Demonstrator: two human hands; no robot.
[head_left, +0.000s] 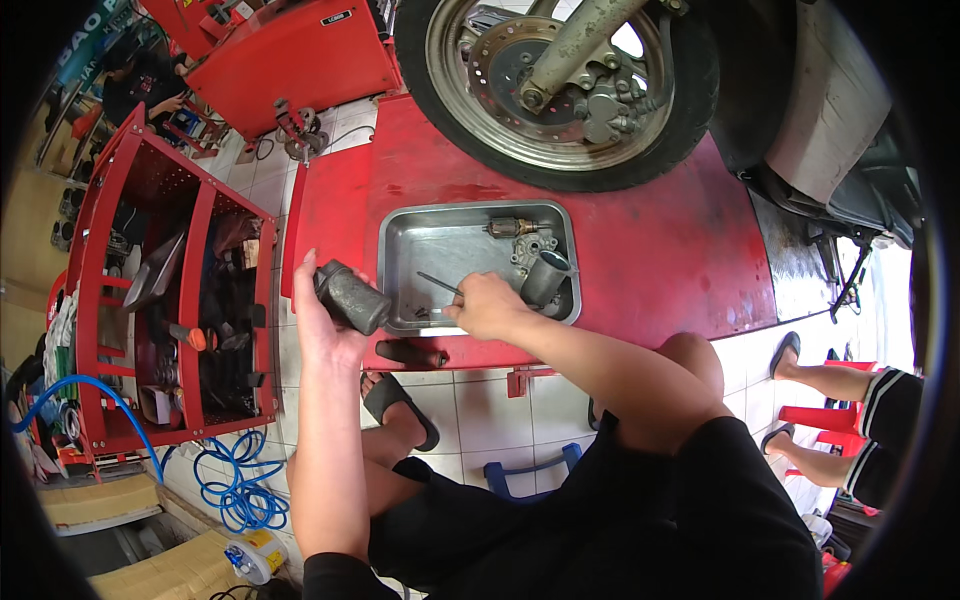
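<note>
My left hand (318,325) is wrapped round a dark grey cylindrical metal housing (353,300), held tilted at the tray's left edge. My right hand (487,306) is closed on a thin dark metal rod (438,283), its tip pointing up and left over the tray. Below both lies a shallow metal tray (425,235). In its right half are a small motor armature (511,228), a cast metal cover (532,250) and a grey hollow cylinder (545,278). Small dark bits (421,313) lie near its front left. A dark rounded object (410,354) rests on the bench edge.
The tray stands on a red platform (650,260) beneath a motorcycle's front wheel (560,90). At left is a red tool cart (180,300); a blue coiled hose (240,480) lies on the tiles. A blue stool (535,467) is below me. Another person's legs (825,380) are at right.
</note>
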